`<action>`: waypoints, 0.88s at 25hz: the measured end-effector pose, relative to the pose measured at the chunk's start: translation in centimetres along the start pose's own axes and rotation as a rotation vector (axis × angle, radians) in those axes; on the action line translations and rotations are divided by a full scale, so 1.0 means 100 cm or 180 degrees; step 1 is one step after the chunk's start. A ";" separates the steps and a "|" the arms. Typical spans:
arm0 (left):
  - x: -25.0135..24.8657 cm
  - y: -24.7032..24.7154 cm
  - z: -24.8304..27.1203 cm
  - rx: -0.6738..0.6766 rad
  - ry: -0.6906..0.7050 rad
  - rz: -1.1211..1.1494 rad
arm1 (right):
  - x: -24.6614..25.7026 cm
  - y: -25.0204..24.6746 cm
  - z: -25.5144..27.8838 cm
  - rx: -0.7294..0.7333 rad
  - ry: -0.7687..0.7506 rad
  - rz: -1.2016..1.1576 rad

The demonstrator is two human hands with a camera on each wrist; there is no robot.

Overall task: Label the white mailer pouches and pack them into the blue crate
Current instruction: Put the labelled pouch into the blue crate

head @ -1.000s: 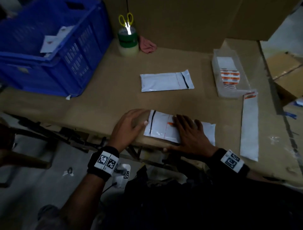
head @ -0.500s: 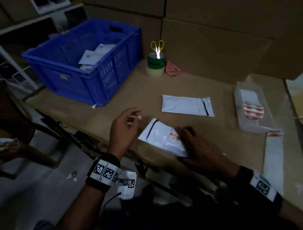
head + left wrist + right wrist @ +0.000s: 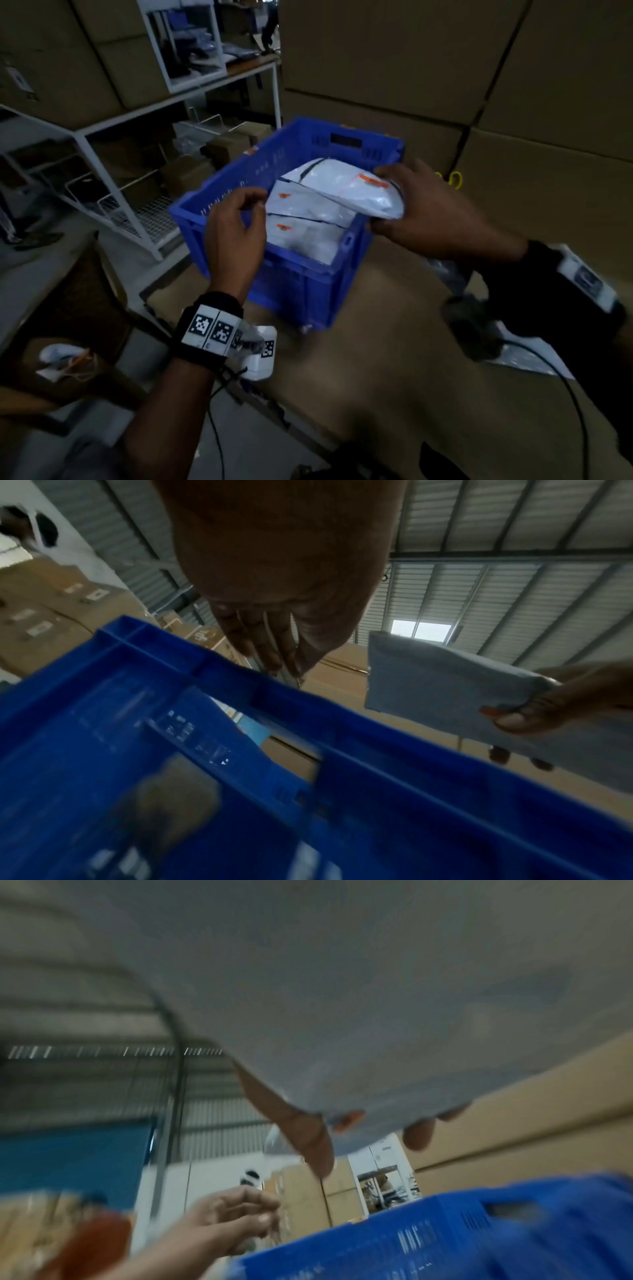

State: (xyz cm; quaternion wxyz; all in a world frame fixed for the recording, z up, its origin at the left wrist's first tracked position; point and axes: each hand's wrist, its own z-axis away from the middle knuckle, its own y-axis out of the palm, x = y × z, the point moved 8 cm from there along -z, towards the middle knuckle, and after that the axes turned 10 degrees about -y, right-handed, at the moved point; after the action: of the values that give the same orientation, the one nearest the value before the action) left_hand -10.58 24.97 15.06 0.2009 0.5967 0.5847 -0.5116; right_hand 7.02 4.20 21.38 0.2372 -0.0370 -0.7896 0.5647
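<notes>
Head view: orange-marked label (image 3: pixel 371 181) on right hand's (image 3: pixel 435 219) pouch (image 3: pixel 346 192), unreadable.

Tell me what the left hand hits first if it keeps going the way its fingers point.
Probably the white pouches stacked inside the blue crate: the left hand points over the near rim toward them. Depth is uncertain.

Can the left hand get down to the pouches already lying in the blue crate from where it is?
Probably yes. The left hand hovers at the blue crate's near-left rim, holding no pouch. The stacked pouches lie just beside it, uncovered there. The pouch held by the right hand covers only the far-right side.
</notes>
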 end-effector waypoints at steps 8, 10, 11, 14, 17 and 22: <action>0.060 -0.002 -0.092 0.0127 -0.0237 -0.1090 | 0.028 0.140 -0.190 0.2275 -0.0170 0.1347; 0.061 -0.001 -0.091 0.0075 -0.0270 -0.1098 | 0.023 0.171 -0.208 0.2652 -0.0053 0.1307; 0.063 -0.001 -0.092 0.0079 -0.0312 -0.1141 | 0.023 0.182 -0.217 0.2750 -0.0081 0.1387; 0.063 -0.001 -0.093 0.0067 -0.0385 -0.1220 | 0.019 0.205 -0.234 0.2661 -0.0285 0.1811; 0.059 -0.003 -0.090 -0.0019 -0.0401 -0.1152 | 0.000 0.237 -0.225 0.2762 -0.0216 0.1877; 0.061 0.000 -0.091 0.0044 -0.0356 -0.1188 | -0.016 0.260 -0.214 0.2615 0.0203 0.1293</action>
State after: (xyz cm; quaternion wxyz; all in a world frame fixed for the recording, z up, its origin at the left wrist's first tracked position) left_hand -8.45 35.64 13.52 0.1306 0.4500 0.6695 -0.5764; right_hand 11.95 31.71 2.58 0.1409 -0.1112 -0.4693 0.8646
